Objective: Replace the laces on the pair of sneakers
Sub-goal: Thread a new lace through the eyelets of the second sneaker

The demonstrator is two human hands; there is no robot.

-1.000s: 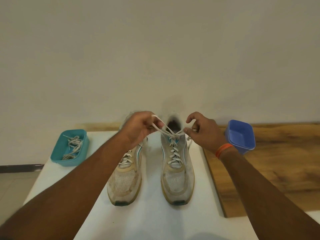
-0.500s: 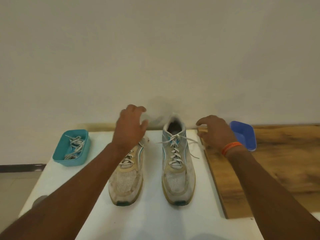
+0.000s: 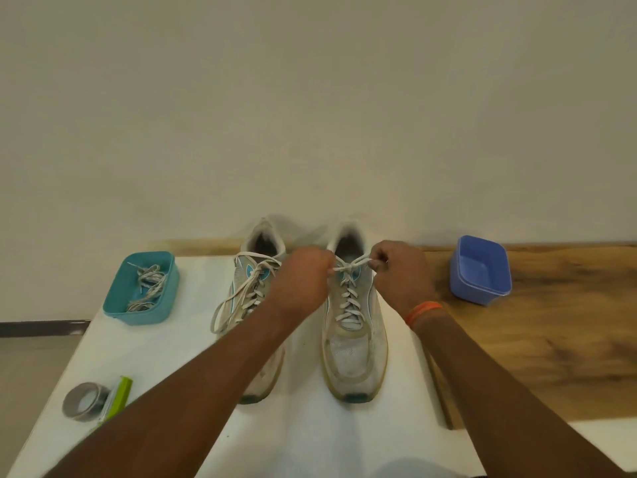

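Note:
Two worn white sneakers stand side by side on the white table, toes toward me. Over the tongue of the right sneaker (image 3: 355, 353), my left hand (image 3: 303, 281) and my right hand (image 3: 400, 270) each pinch one end of its white lace (image 3: 350, 265), pulled taut between them. The left sneaker (image 3: 256, 270) is partly hidden by my left forearm; its lace (image 3: 234, 298) hangs loose over its left side onto the table.
A teal tray (image 3: 119, 307) holding a tangle of grey laces sits at the left. A blue tub (image 3: 481, 270) stands on the wooden board (image 3: 551, 339) at the right. A tape roll (image 3: 84, 400) and a green tool (image 3: 119, 396) lie front left.
Half a second ago both hands were off the laces, apart above the shoes. They have come back together and each now pinches an end of the right sneaker's lace. The view has tilted down.

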